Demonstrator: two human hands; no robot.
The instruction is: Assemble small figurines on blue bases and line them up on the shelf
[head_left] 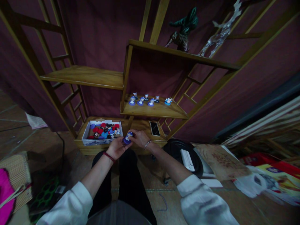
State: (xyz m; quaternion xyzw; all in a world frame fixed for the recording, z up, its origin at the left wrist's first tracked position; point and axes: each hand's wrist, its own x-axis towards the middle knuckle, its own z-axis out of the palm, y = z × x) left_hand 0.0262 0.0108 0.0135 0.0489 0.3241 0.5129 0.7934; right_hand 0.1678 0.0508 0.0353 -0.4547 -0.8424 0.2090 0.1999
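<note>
On the honey-brown wooden middle shelf (140, 110), seven small figurines are standing: three purple-haired figurines on purple bases (141, 101) are lining up in front, three white-headed figurines with dark lower parts (146, 97) are standing behind, and one white-and-blue figurine on a blue base (168, 101) is standing apart at the right. Below, one white cardboard box with patterned sides (103, 142) is holding a jumble of red, blue, black and white figurines (103, 134), too heaped to count, and one pale-edged phone with a dark screen (154, 128) is lying to its right on the bottom wooden shelf (142, 125). On the upper wooden shelf (150, 47), one dark green statuette (187, 23) and one clear, glassy statuette (219, 37) are standing. One more figurine, purple-haired with a pale body and a round purple base (128, 137), is leaning slightly between the two hands, just beside the box. The left hand (117, 147) is supporting its base on the fingers; the right hand (140, 138) is pinching its upper part between thumb and fingers. Its colouring is closely matching the front row, while finer details are showing too small to tell
</note>
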